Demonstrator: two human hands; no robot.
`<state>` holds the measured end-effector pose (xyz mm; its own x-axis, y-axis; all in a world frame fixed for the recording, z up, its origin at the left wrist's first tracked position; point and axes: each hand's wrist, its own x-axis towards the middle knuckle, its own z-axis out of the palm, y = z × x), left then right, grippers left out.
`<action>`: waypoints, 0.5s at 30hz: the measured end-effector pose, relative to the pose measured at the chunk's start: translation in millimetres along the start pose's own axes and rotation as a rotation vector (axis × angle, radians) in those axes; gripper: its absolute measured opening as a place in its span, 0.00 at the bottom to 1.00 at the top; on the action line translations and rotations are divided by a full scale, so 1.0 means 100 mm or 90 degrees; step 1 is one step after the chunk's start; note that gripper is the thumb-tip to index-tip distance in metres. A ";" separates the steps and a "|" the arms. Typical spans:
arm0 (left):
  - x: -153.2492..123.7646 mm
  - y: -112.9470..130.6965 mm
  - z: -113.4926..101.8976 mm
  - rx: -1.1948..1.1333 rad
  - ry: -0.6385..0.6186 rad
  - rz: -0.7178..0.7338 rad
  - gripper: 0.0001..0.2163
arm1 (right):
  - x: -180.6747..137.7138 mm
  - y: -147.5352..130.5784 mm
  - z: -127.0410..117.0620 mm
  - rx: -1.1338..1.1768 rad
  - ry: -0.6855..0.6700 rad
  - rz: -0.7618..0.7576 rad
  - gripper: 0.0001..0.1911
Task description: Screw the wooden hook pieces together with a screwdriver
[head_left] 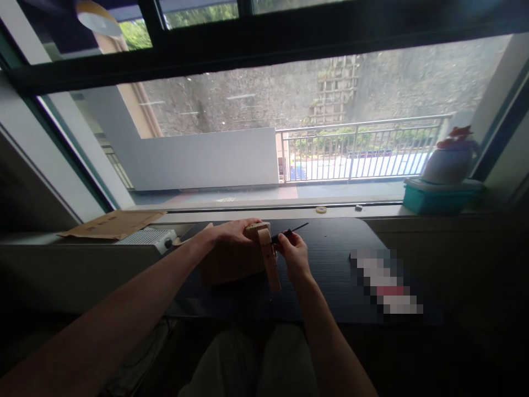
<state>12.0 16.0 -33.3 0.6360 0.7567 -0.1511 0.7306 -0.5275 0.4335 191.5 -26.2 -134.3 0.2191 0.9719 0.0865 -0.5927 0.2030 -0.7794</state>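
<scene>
A brown cardboard box (231,263) stands on the dark table (330,275) in front of me, with a flap (269,259) hanging down its right side. My left hand (235,231) rests on top of the box, fingers curled over its upper edge. My right hand (291,256) is closed on a thin black tool (295,230) whose tip points at the box's upper right corner by the flap.
A flat cardboard sheet (113,223) and a white device (149,238) lie on the sill at left. At the right of the sill, a teal box (438,198) carries a white jug (448,160). A tape roll (321,209) lies on the sill. A blurred patch (386,281) covers part of the table.
</scene>
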 end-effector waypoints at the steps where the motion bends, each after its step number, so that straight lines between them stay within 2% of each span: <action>1: 0.00 -0.01 0.00 -0.002 0.001 -0.001 0.31 | 0.00 0.01 0.01 0.000 0.001 0.000 0.17; 5: 0.01 0.00 0.01 -0.001 0.007 0.004 0.32 | 0.02 0.04 0.05 0.000 0.005 -0.004 0.17; 8: 0.00 0.01 0.00 0.020 0.012 -0.012 0.33 | -0.01 -0.05 -0.03 -0.044 -0.015 -0.009 0.18; 10: -0.01 0.01 0.00 0.045 0.023 -0.046 0.36 | -0.09 -0.16 -0.14 -0.178 -0.043 -0.034 0.20; 12: -0.02 0.00 0.01 0.079 0.043 -0.075 0.38 | -0.25 -0.29 -0.28 -0.389 -0.063 -0.070 0.22; 15: -0.05 0.02 0.04 0.144 0.084 -0.087 0.37 | -0.56 -0.47 -0.39 -0.705 -0.090 -0.208 0.20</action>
<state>11.6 9.8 -34.9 0.5005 0.8627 -0.0719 0.8538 -0.4781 0.2060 238.0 -94.6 -126.7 0.1059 0.9116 0.3973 0.4930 0.2989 -0.8171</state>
